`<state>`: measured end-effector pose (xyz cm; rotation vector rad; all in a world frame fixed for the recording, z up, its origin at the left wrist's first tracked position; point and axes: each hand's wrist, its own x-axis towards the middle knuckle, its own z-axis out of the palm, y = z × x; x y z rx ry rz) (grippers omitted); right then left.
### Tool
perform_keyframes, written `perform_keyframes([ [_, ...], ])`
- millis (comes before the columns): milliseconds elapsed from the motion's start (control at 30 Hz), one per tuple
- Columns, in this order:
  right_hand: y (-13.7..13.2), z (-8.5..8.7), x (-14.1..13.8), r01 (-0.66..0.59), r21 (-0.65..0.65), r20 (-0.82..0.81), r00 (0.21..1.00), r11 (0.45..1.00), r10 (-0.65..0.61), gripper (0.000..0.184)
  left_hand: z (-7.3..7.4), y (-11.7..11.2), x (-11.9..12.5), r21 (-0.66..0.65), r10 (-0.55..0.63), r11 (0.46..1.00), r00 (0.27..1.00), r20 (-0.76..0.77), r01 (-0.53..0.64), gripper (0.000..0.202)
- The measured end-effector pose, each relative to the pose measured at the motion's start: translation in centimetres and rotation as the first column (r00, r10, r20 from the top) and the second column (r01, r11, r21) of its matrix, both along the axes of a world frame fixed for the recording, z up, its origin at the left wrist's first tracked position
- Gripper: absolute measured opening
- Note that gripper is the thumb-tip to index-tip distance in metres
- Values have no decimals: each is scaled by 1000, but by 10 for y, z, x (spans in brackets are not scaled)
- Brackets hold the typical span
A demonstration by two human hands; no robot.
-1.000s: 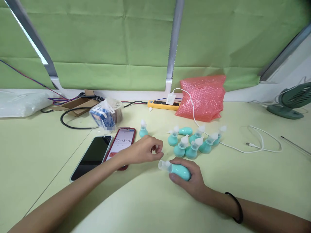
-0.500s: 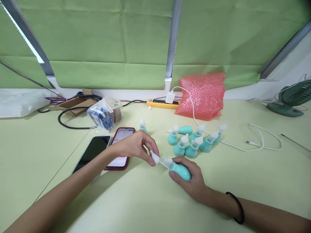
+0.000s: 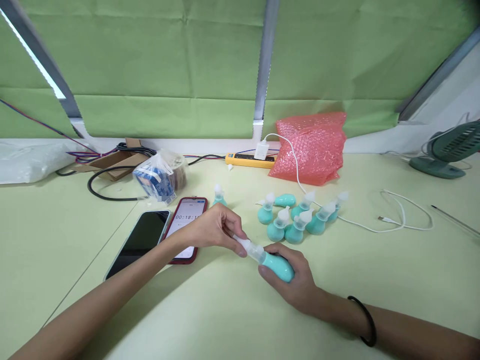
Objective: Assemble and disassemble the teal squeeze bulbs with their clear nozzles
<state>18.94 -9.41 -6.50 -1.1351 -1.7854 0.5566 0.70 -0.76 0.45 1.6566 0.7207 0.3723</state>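
Observation:
My right hand (image 3: 294, 282) is wrapped round a teal rubber bulb (image 3: 276, 265) with a clear neck pointing left. My left hand (image 3: 215, 231) pinches a small white tip (image 3: 243, 243) pressed onto that neck. Behind them stands a cluster of several finished teal bulbs with white tips (image 3: 296, 222). One more bulb (image 3: 218, 195) stands alone near the phones.
Two phones lie left of my hands: a black-screened one (image 3: 138, 242) and a red-cased one (image 3: 185, 220) showing a timer. Farther back are a pink bubble-wrap bag (image 3: 311, 147), a yellow power strip (image 3: 247, 159), a white cable (image 3: 397, 217), a plastic bag (image 3: 159, 176) and a fan (image 3: 446, 152).
My left hand picked up a white tip, carried it rightward and set it onto the bulb's neck. My right hand kept hold of the bulb.

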Motion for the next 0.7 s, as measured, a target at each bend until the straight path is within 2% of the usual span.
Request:
perform_keyframes([
  [100, -1, -2, 1, 13, 29, 7, 1000, 999, -13, 9, 3, -2, 1, 37, -11, 999, 999, -36, 13, 27],
  [233, -2, -4, 1, 14, 46, 18, 1000, 999, -15, 11, 6, -6, 0, 176, -45, 982, 990, -136, 69, 24],
  [300, -2, -4, 1, 1, 50, 14, 1000, 999, -1, 12, 6, -6, 0, 203, -69, 974, 985, -156, 101, 25],
  [467, -4, -2, 0, -44, 66, 5, 999, 997, 44, 12, 4, -5, 0, 144, -106, 982, 987, -117, 122, 27],
  [700, -5, -2, 1, -15, 81, 10, 1000, 997, 14, 13, 3, -8, 2, 66, -103, 992, 994, -47, 106, 21],
])
